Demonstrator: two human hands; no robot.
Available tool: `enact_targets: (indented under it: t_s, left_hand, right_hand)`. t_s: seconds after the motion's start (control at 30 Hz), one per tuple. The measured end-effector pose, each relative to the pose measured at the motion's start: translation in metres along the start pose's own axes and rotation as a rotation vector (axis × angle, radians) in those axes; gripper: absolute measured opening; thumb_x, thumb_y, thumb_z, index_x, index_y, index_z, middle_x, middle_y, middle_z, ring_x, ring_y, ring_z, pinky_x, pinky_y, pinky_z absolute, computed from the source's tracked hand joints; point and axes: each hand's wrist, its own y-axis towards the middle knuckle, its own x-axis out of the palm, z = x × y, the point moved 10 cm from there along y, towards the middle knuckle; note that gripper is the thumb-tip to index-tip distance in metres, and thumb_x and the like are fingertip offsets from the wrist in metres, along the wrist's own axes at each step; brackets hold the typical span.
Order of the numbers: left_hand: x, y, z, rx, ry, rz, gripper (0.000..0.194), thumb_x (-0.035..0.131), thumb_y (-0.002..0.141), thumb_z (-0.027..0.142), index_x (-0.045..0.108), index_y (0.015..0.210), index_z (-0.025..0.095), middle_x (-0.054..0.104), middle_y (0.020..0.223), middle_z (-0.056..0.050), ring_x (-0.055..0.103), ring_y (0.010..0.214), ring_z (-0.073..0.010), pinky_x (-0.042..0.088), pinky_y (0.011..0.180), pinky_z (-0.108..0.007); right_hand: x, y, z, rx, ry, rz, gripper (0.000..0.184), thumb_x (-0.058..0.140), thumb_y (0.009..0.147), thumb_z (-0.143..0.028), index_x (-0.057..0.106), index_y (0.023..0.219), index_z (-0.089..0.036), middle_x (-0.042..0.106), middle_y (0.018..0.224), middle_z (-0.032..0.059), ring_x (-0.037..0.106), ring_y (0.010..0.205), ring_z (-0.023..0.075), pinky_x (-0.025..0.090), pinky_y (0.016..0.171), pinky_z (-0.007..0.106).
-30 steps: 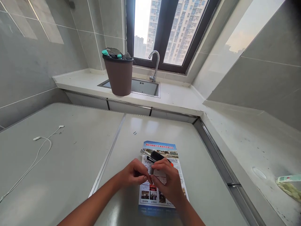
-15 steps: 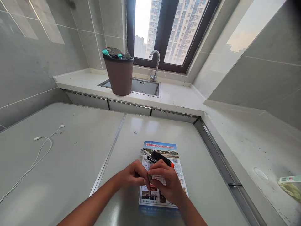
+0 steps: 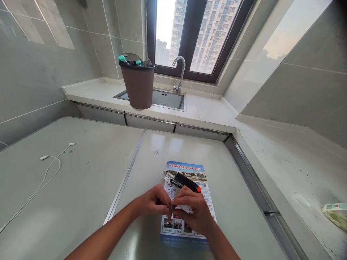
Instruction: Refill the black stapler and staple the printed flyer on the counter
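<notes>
- I'm seeing left hand (image 3: pixel 155 202) and right hand (image 3: pixel 193 209) pinching a grey piece (image 3: pixel 171 207), both nearly closed, probably steadying it.
- Tool (image 3: pixel 187 182) is lying at one o'clock, presumably handy.

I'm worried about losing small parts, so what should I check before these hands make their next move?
1. Small gray piece held: ok, at the meeting fingertips of the left hand and right hand.
2. Full shape of that piece visible: cannot tell, the fingers cover much of it.
3. Black-handled tool set down: ok, lying on the leaflet.
4. Two thin slivers contained: not ok, loose on the table beyond the leaflet.
5. White cable apart from the hands: ok, off to the left.
</notes>
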Motion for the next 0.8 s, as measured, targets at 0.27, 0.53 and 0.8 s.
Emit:
enact_targets:
  t_s: [0.27, 0.53, 0.8]
  left_hand:
    - [0.003, 0.0, -0.001, -0.042, -0.019, -0.024, 0.029, 0.067, 0.088, 0.036, 0.085, 0.079, 0.016, 0.072, 0.062, -0.009, 0.05, 0.051, -0.0124, 0.032, 0.049, -0.026]
    - [0.005, 0.0, -0.009, -0.083, -0.048, -0.034, 0.026, 0.066, 0.084, 0.034, 0.083, 0.074, 0.016, 0.074, 0.064, -0.009, 0.062, 0.057, -0.0168, 0.041, 0.05, -0.024]
    - [0.006, 0.0, -0.009, -0.071, -0.064, -0.024, 0.02, 0.064, 0.08, 0.021, 0.083, 0.073, 0.016, 0.073, 0.062, -0.006, 0.061, 0.055, -0.0151, 0.042, 0.052, -0.023]
  right_hand:
    - [0.001, -0.002, -0.004, -0.066, 0.007, -0.022, 0.04, 0.078, 0.083, -0.012, 0.075, 0.119, -0.031, 0.077, 0.089, 0.0027, 0.063, 0.074, 0.0158, 0.051, 0.069, 0.032]
    - [0.003, -0.002, -0.005, -0.068, 0.007, -0.036, 0.041, 0.079, 0.082, -0.013, 0.075, 0.118, -0.031, 0.078, 0.09, 0.0028, 0.063, 0.074, 0.0154, 0.051, 0.069, 0.031]
    - [0.005, -0.001, -0.004, -0.064, -0.008, -0.036, 0.041, 0.079, 0.081, -0.011, 0.076, 0.117, -0.03, 0.078, 0.089, 0.0033, 0.064, 0.074, 0.0155, 0.052, 0.068, 0.03]
